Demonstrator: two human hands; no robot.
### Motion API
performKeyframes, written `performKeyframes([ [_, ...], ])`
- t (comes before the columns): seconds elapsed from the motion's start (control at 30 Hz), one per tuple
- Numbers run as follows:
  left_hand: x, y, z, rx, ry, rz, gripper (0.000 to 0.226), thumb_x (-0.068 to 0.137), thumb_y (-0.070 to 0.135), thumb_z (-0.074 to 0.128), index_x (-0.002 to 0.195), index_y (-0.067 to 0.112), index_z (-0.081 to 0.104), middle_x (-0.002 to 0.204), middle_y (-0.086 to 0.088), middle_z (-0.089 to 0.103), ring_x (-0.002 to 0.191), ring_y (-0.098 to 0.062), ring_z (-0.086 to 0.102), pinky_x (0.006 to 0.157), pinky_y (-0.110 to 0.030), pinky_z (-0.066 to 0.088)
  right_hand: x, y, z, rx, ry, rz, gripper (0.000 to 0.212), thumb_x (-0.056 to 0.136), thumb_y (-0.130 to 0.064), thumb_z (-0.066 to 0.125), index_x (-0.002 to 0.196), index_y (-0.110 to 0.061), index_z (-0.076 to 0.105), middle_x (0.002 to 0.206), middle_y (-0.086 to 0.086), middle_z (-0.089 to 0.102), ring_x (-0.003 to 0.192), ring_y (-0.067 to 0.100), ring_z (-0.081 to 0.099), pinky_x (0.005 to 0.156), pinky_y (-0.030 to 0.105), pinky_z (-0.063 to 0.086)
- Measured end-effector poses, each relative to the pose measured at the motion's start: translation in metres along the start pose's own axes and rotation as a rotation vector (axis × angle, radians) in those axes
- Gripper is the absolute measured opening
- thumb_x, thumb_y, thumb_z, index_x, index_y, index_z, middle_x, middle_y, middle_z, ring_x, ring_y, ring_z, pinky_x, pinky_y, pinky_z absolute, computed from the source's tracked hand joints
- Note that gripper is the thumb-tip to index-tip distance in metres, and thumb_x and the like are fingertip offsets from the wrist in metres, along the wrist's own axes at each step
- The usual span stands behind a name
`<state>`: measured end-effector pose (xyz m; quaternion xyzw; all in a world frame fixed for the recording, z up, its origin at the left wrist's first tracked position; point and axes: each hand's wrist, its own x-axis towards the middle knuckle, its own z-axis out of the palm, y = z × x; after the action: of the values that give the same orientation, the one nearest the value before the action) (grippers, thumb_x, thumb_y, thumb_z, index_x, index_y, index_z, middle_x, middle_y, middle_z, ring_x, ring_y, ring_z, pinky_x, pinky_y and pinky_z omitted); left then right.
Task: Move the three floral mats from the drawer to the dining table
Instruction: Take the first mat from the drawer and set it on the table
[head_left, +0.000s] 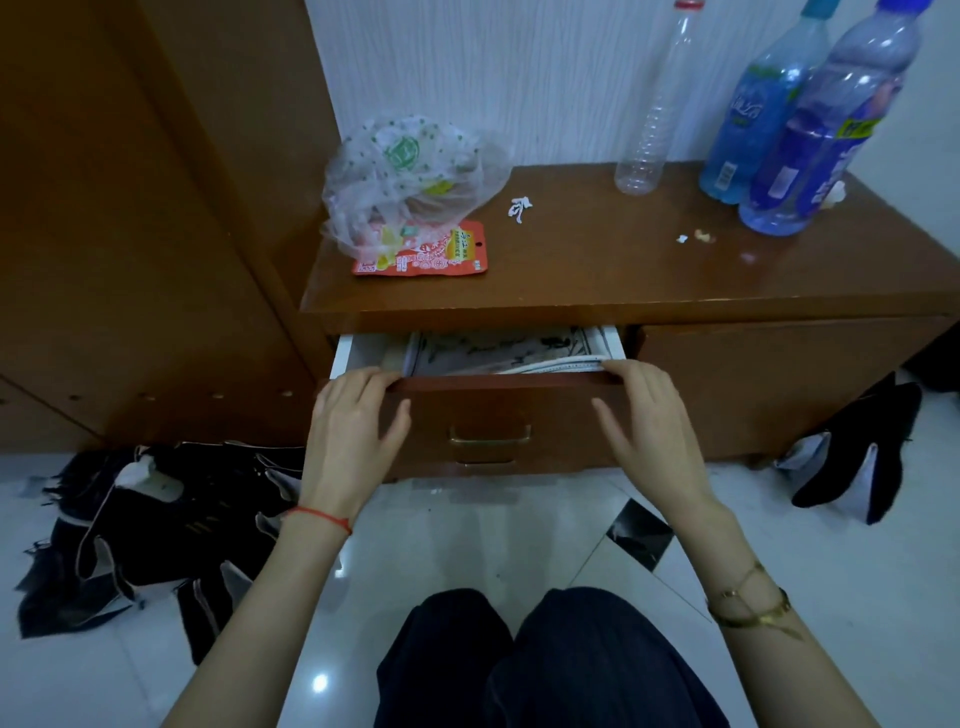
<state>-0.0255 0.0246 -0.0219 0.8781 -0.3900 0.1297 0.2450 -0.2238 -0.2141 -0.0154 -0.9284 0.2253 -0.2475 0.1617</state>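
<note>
While the fingers (375, 375) of the left hand (353, 431) curl over the top edge of the drawer (498, 415) front near its left corner, the thumb lies spread against the face below. The right hand (652, 426) mirrors it at the front's right corner — its fingers (626, 370) hooked over the edge, the thumb stretched along the wood. Both hands grip the drawer front, which stands partly out of the low wooden cabinet (779, 374).

Inside the drawer lie the floral mats (498, 353) — pale, with dark printed patterns and white borders, stacked flat against the right wall; how many there are cannot be told. A brass handle (491, 441) sits on the drawer front between the two hands.

On the counter (597, 260) above, a dotted plastic bag (410, 176) rests at the back left corner on a red packet (441, 252) that reaches toward the front edge. A clear empty bottle (657, 104) stands at the back edge, two blue bottles (800, 119) near the back right corner, and small white scraps (519, 209) lie between.

Dark cloth pieces (156, 530) are strewn on the tiled floor (493, 535) to the left of the cabinet, more to its right. The person's knees (545, 654) are in dark trousers.
</note>
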Motion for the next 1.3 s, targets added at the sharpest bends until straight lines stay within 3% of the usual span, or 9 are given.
performKeyframes([
  [0.33, -0.073, 0.013, -0.03, -0.076, -0.008, 0.021, 0.03, 0.095, 0.029, 0.049, 0.113, 0.01, 0.065, 0.107, -0.002, 0.061, 0.101, -0.021, 0.056, 0.09, -0.037, 0.047, -0.071, -0.016, -0.025, 0.052, 0.012, 0.009, 0.027, 0.094, -0.019, 0.059, 0.12, -0.01, 0.056, 0.113, 0.002, 0.056, 0.112, 0.013, 0.046, 0.096, 0.019, 0.034],
  [0.57, -0.097, 0.018, -0.038, -0.111, -0.004, 0.025, 0.033, 0.095, 0.028, 0.051, 0.118, 0.009, 0.063, 0.111, -0.003, 0.059, 0.106, -0.022, 0.055, 0.094, -0.036, 0.046, -0.092, -0.022, -0.033, 0.091, -0.004, 0.046, 0.028, 0.095, -0.021, 0.059, 0.121, -0.013, 0.056, 0.115, -0.002, 0.056, 0.114, 0.012, 0.046, 0.097, 0.013, 0.032],
  [0.83, -0.078, 0.023, -0.034, -0.147, -0.004, -0.021, 0.033, 0.096, 0.03, 0.047, 0.118, 0.012, 0.064, 0.111, -0.001, 0.06, 0.109, -0.02, 0.055, 0.094, -0.037, 0.047, -0.07, -0.03, -0.032, 0.08, 0.114, 0.158, 0.016, 0.097, -0.027, 0.056, 0.108, -0.016, 0.059, 0.101, -0.005, 0.057, 0.094, 0.013, 0.048, 0.08, 0.03, 0.043],
  [1.03, -0.057, 0.033, -0.019, -0.183, -0.014, -0.033, 0.032, 0.096, 0.03, 0.047, 0.117, 0.012, 0.064, 0.11, -0.001, 0.061, 0.107, -0.019, 0.055, 0.09, -0.037, 0.049, -0.049, -0.036, -0.02, -0.109, 0.092, 0.325, 0.026, 0.096, -0.04, 0.054, 0.088, -0.015, 0.061, 0.079, 0.0, 0.062, 0.081, 0.022, 0.048, 0.075, 0.039, 0.039],
  [1.23, -0.061, 0.036, -0.011, -0.209, -0.047, -0.057, 0.033, 0.095, 0.031, 0.047, 0.115, 0.013, 0.064, 0.108, 0.0, 0.063, 0.105, -0.019, 0.057, 0.083, -0.041, 0.052, -0.04, -0.04, -0.024, -0.016, 0.067, 0.438, 0.011, 0.086, -0.019, 0.062, 0.091, -0.013, 0.069, 0.082, 0.005, 0.067, 0.086, 0.026, 0.057, 0.079, 0.044, 0.049],
  [1.3, -0.061, 0.035, -0.01, -0.211, -0.057, -0.052, 0.032, 0.095, 0.031, 0.047, 0.114, 0.013, 0.065, 0.107, 0.0, 0.064, 0.105, -0.019, 0.058, 0.084, -0.04, 0.052, -0.039, -0.041, -0.026, 0.085, 0.052, 0.463, 0.013, 0.084, -0.014, 0.066, 0.097, -0.013, 0.068, 0.085, 0.002, 0.068, 0.082, 0.021, 0.061, 0.075, 0.035, 0.052],
])
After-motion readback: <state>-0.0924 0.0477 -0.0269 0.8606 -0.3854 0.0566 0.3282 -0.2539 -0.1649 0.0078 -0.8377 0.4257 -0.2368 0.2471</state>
